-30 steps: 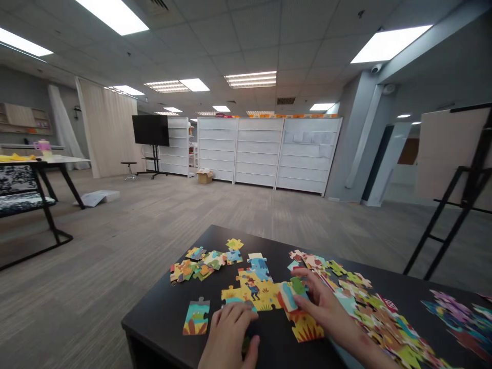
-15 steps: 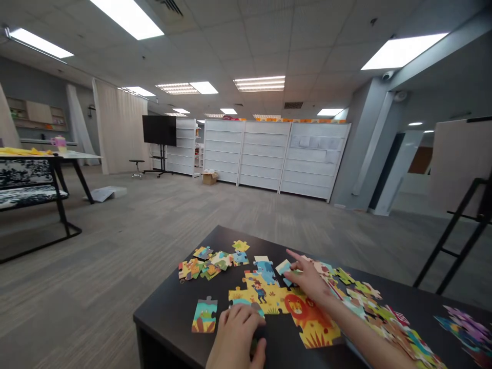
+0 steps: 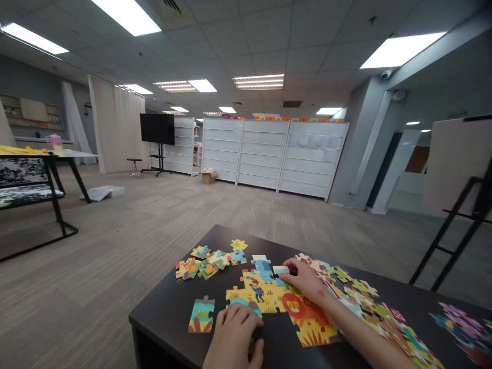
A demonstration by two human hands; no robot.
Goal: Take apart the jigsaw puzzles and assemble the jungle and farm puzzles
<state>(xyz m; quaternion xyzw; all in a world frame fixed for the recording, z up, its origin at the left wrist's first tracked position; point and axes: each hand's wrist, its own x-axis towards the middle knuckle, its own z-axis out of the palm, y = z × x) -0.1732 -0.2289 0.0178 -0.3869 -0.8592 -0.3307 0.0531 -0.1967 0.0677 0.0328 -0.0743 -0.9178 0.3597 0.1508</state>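
Observation:
A partly joined jigsaw puzzle (image 3: pixel 269 294) lies on the dark table, showing a lion, a small figure and a blue elephant. My right hand (image 3: pixel 307 281) pinches a blue-and-cream puzzle piece (image 3: pixel 281 270) between thumb and fingers, close against the right side of the elephant part. Palm down, my left hand (image 3: pixel 235 333) rests at the puzzle's lower left edge, its fingers loosely bent and the thumb apart. A small greenish patch shows under that palm; I cannot make out what it is. Left of it lies a single frog piece (image 3: pixel 202 314).
Loose puzzle pieces (image 3: pixel 209 262) are heaped at the table's far left. A longer spread of pieces (image 3: pixel 384 318) runs down the right, beneath and beside my right forearm. Purple and blue pieces (image 3: pixel 463 328) lie at far right. The black table (image 3: pixel 161 307) has a near left corner.
My right hand has closed its fingers, with the index drawn in from pointing. The blue-and-cream piece has turned straighter and shifted toward the elephant. My left hand has hardly moved.

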